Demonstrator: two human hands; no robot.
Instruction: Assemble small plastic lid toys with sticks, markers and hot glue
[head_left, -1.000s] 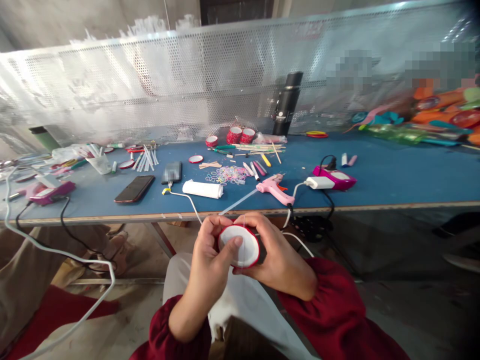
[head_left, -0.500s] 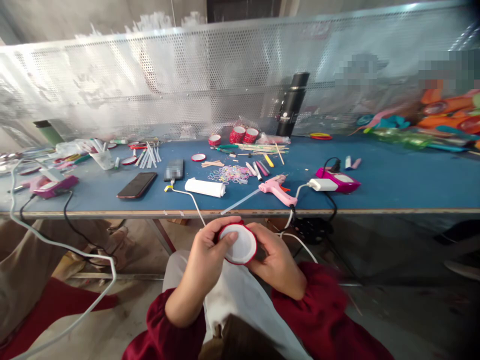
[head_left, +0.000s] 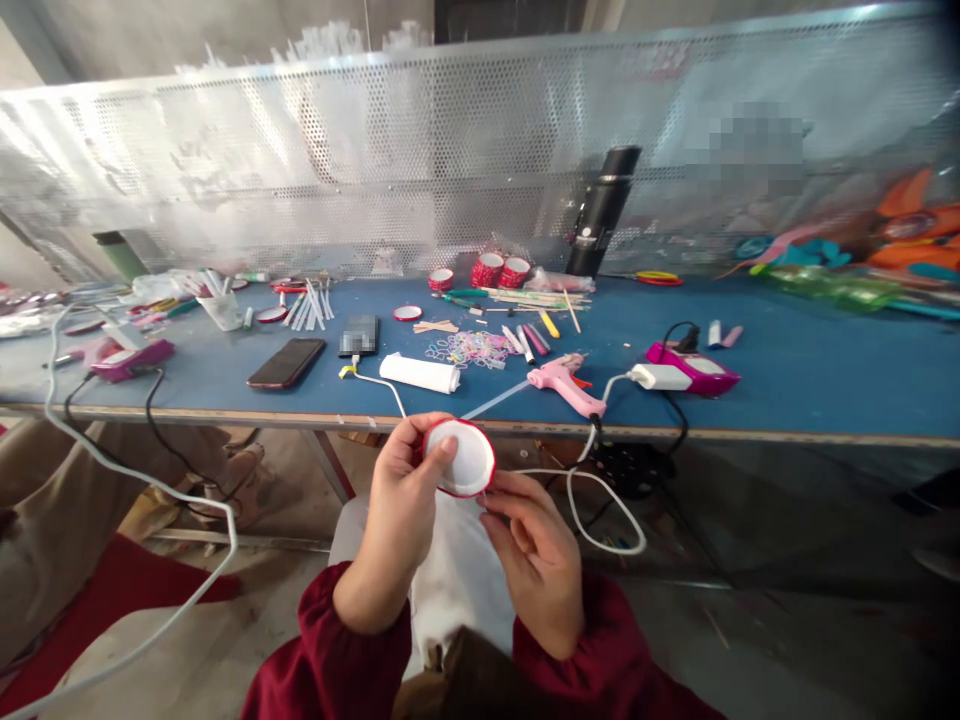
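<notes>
My left hand (head_left: 399, 492) grips a round, shallow lid (head_left: 466, 462) with a red rim and white inside, its thumb lying on the white face. The lid is held tilted towards me, above my lap and just before the table's front edge. At the lid's lower right rim, my right hand (head_left: 538, 545) has its thumb and fingers pinched together. Whatever sits between those fingertips is too small to make out. Beyond the hands, a pink glue gun (head_left: 566, 385) lies on the table with a clear glue stick (head_left: 499, 398) in its back end.
On the blue table (head_left: 810, 370) lie a white roll (head_left: 420, 373), a phone (head_left: 286, 363), a power bank (head_left: 358, 336), small colourful bands (head_left: 472, 348) and markers (head_left: 536, 340). Stacked red lids (head_left: 487, 270) and a black flask (head_left: 604, 212) stand behind. A white cable (head_left: 232, 540) hangs at left.
The lid has moved slightly left and up in my left hand. My right hand has shifted from gripping its right side down to a pinch at the lower right rim.
</notes>
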